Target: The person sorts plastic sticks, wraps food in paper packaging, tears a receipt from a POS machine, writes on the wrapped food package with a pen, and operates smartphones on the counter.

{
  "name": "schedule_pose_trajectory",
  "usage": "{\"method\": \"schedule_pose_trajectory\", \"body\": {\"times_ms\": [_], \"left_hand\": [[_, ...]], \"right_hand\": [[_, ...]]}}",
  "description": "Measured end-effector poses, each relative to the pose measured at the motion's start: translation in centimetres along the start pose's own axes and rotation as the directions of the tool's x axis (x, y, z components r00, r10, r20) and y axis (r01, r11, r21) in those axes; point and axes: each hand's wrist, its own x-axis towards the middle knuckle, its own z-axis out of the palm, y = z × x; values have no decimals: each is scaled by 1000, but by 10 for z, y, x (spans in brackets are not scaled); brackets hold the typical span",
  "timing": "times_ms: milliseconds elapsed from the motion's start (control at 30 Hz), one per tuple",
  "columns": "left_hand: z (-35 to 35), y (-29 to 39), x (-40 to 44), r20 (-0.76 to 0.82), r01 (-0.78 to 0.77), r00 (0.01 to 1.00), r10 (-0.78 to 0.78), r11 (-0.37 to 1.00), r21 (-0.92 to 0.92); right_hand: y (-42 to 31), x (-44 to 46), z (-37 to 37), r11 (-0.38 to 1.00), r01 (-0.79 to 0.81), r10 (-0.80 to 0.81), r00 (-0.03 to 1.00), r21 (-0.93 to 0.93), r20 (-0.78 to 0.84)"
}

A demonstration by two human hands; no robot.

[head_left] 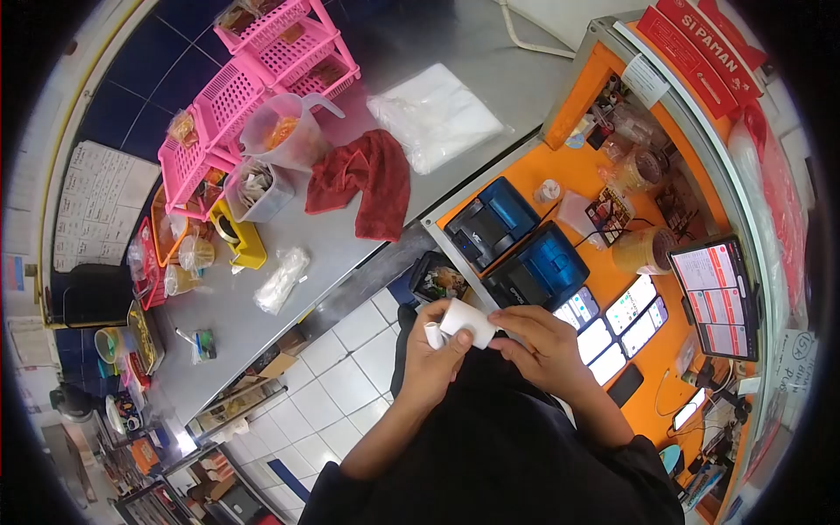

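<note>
A white paper roll (471,323) is in my left hand (431,363), with a smaller curled white piece (433,335) beside it. My left fingers and thumb are wrapped round the roll. On its right side, my right hand (535,344) pinches the edge of the roll with thumb and fingers. Both hands are held in front of my dark clothing, just below two blue and black printers (547,262) (494,223) on the orange counter (512,184). Several phones lie to the right of my right hand, one of them a dark-screened phone (625,385).
A steel counter (350,254) carries a red cloth (367,179), white plastic sheets (433,114), a clear jug (284,131), a yellow tape dispenser (241,241) and pink baskets (227,101). A tablet (713,297) stands at right. A small bin (440,278) sits between the counters.
</note>
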Motion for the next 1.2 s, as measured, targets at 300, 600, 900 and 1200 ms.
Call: {"method": "schedule_pose_trajectory", "body": {"times_ms": [300,600,900,1200], "left_hand": [[20,-3,-3,-115,-172,977,180,982,70],[16,-27,4,-99,-348,929,356,933,93],[10,-39,6,-151,-375,903,402,910,176],[4,-36,5,-179,-303,915,363,908,290]], "right_hand": [[2,-5,31,931,179,-280,909,-318,-309],[3,3,34,957,156,-242,894,-245,-378],[7,1,39,980,68,-129,931,-187,-341],[6,3,40,930,92,-189,950,-357,-248]]}}
